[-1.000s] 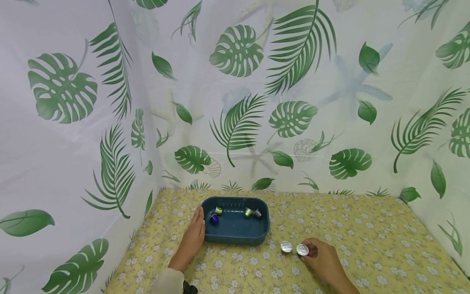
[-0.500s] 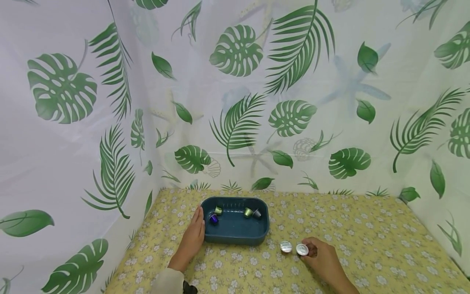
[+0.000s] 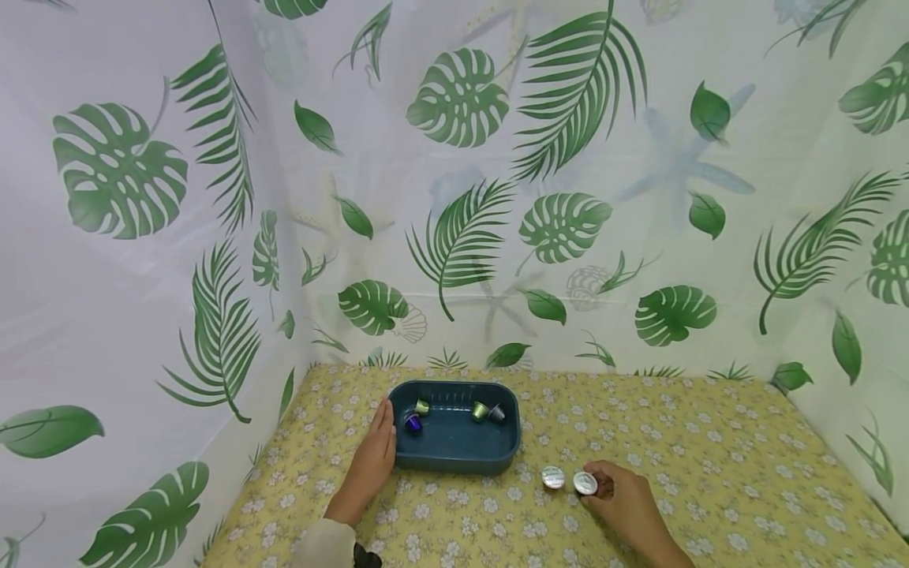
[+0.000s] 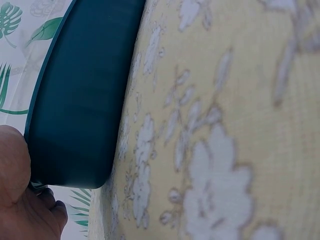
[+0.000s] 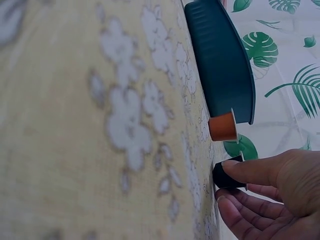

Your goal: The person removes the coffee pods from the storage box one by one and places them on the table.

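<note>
A dark teal plastic tub (image 3: 454, 465) stands on the tablecloth with coffee capsules inside. A blue capsule (image 3: 413, 424) and a green capsule (image 3: 422, 407) lie at its left end; another green capsule (image 3: 480, 411) and a grey capsule (image 3: 497, 412) are at the right. My left hand (image 3: 375, 454) rests its straight fingers along the tub's left side. Right of the tub, my right hand (image 3: 625, 498) pinches a black coffee capsule (image 5: 227, 175), foil lid up, at the cloth. Just left of it, an orange-brown capsule (image 5: 222, 128) stands lid up, apart from the hand.
A yellow flowered cloth (image 3: 710, 465) covers the table. White leaf-printed sheeting (image 3: 483, 237) rises behind the table and along its left and right sides.
</note>
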Action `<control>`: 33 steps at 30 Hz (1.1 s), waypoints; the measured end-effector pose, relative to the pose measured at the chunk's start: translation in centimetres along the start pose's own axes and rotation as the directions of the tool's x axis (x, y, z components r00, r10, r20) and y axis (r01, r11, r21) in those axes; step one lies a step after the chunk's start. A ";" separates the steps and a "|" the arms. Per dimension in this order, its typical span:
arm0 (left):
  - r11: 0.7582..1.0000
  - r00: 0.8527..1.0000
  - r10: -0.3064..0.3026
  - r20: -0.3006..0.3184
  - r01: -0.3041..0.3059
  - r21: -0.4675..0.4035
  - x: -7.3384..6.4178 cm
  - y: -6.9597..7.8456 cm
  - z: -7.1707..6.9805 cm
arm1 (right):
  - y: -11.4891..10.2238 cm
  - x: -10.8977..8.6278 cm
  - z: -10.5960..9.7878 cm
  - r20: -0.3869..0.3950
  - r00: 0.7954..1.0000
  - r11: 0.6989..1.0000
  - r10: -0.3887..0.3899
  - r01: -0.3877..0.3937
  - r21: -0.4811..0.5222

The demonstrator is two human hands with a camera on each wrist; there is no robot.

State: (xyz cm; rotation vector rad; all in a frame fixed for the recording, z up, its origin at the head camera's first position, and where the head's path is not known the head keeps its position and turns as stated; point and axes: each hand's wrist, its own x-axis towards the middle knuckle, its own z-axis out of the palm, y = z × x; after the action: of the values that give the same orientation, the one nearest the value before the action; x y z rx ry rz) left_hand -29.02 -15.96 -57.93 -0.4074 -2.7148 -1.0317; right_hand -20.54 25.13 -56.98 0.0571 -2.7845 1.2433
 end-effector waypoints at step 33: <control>1.000 1.000 -0.001 0.029 0.002 -0.017 -0.3 0.3 -0.3 | -1.2 -0.7 -1.9 0.041 0.999 1.000 0.000 -0.001 0.004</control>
State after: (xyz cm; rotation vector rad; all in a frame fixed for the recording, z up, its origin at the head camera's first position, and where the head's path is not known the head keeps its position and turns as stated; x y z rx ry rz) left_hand -28.59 -15.98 -57.61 -0.4266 -2.7344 -1.0581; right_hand -19.64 25.74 -54.90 0.0830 -2.8165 1.2628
